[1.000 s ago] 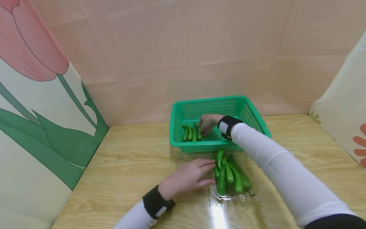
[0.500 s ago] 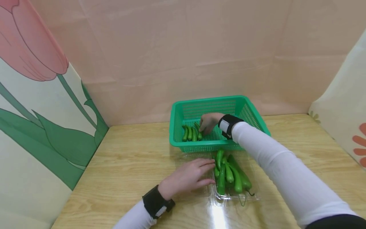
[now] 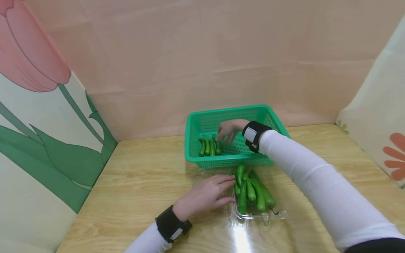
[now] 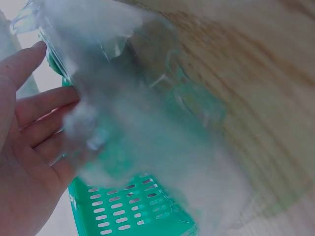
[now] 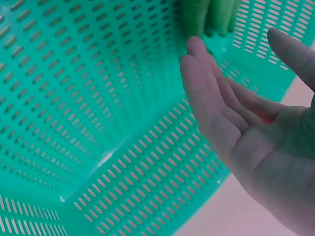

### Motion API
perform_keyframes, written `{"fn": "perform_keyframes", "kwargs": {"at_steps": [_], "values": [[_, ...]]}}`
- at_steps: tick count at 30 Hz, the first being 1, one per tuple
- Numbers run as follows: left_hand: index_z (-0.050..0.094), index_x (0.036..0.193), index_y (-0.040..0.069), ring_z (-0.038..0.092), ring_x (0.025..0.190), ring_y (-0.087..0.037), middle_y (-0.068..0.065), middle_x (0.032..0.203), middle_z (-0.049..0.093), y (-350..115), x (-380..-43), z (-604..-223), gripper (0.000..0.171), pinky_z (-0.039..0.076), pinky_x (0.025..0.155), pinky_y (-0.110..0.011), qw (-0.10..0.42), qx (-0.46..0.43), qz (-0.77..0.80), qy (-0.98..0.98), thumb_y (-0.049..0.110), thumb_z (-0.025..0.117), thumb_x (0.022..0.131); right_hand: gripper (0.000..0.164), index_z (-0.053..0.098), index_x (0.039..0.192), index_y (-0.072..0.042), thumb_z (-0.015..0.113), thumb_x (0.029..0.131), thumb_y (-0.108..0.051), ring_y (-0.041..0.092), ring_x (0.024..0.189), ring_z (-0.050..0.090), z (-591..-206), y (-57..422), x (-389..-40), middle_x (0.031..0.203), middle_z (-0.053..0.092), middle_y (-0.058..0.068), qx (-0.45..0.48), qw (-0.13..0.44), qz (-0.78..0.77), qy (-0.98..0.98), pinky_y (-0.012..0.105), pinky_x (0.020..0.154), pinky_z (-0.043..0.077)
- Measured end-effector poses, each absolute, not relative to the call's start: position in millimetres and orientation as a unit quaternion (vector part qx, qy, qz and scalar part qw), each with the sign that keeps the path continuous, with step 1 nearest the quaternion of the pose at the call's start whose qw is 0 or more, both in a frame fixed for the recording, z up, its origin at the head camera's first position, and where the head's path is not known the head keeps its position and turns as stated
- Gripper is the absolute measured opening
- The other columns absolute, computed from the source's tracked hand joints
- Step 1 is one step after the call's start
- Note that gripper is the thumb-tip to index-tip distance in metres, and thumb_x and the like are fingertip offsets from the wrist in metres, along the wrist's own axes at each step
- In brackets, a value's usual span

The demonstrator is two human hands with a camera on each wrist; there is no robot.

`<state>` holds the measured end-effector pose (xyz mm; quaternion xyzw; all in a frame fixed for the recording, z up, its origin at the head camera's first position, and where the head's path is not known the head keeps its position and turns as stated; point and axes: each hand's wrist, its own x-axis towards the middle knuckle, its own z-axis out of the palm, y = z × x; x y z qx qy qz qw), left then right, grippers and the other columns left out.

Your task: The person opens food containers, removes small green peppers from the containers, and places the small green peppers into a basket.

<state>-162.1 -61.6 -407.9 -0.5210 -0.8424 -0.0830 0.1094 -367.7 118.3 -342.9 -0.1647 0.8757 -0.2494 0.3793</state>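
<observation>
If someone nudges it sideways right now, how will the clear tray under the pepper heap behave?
The clear tray will probably flex, since its plastic looks thin. It may slide readily, as the wooden tabletop looks smooth and glossy. The green peppers could shift or roll, being heaped loosely at differing angles.

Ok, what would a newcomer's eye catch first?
Probably the green basket toward the back of the table, a row of peppers at its left end and the right hand beside them. Next, the heap of peppers in the clear tray in front, the left hand at its left edge. Then the pink tulip at the head view's upper left.
</observation>
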Motion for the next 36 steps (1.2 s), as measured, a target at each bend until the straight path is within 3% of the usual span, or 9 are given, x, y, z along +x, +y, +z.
{"fn": "perform_keyframes", "kwargs": {"at_steps": [4,10,17,23,36], "values": [[0.056,0.129,0.006,0.053,0.124,-0.017,-0.009,0.137,0.054,-61.4,-162.6,-407.7,0.056,0.040,0.108,-0.023,0.108,-0.521,-0.083,-0.843,0.048,0.055,0.092,0.065,0.019,0.148,0.004,0.051,0.099,-0.025,0.038,0.120,0.055,-333.6,122.6,-368.6,0.140,0.045,0.026,-0.176,0.365,-0.256,0.878,0.046,0.098,0.051],[0.056,0.129,0.006,0.053,0.124,-0.017,-0.009,0.137,0.054,-61.6,-163.1,-407.2,0.056,0.040,0.108,-0.024,0.107,-0.519,-0.083,-0.844,0.048,0.056,0.092,0.055,0.033,0.144,-0.002,0.051,0.099,-0.027,0.034,0.116,0.058,-316.0,132.2,-360.0,0.136,0.051,0.023,-0.203,0.320,-0.251,0.891,0.045,0.094,0.053],[0.056,0.130,0.006,0.053,0.125,-0.017,-0.009,0.137,0.054,-62.0,-164.5,-409.2,0.056,0.040,0.108,-0.023,0.110,-0.522,-0.081,-0.842,0.048,0.054,0.092,0.042,0.050,0.133,-0.007,0.055,0.097,-0.028,0.023,0.100,0.066,-299.1,151.7,-346.1,0.122,0.063,0.017,-0.236,0.250,-0.265,0.901,0.041,0.086,0.057],[0.056,0.130,0.006,0.053,0.125,-0.017,-0.009,0.138,0.053,-63.7,-164.5,-411.0,0.057,0.041,0.107,-0.023,0.110,-0.520,-0.084,-0.843,0.049,0.054,0.092,0.036,0.055,0.125,-0.006,0.057,0.096,-0.027,0.017,0.090,0.066,-290.5,167.6,-328.8,0.107,0.068,0.012,-0.251,0.187,-0.310,0.898,0.035,0.079,0.058],[0.056,0.129,0.006,0.053,0.124,-0.018,-0.010,0.137,0.053,-65.7,-162.0,-409.4,0.057,0.041,0.107,-0.024,0.112,-0.520,-0.088,-0.842,0.049,0.055,0.091,0.032,0.059,0.118,-0.008,0.062,0.093,-0.026,0.015,0.077,0.068,-286.0,179.5,-279.5,0.096,0.071,0.009,-0.210,0.062,-0.301,0.928,0.033,0.067,0.058]]}}
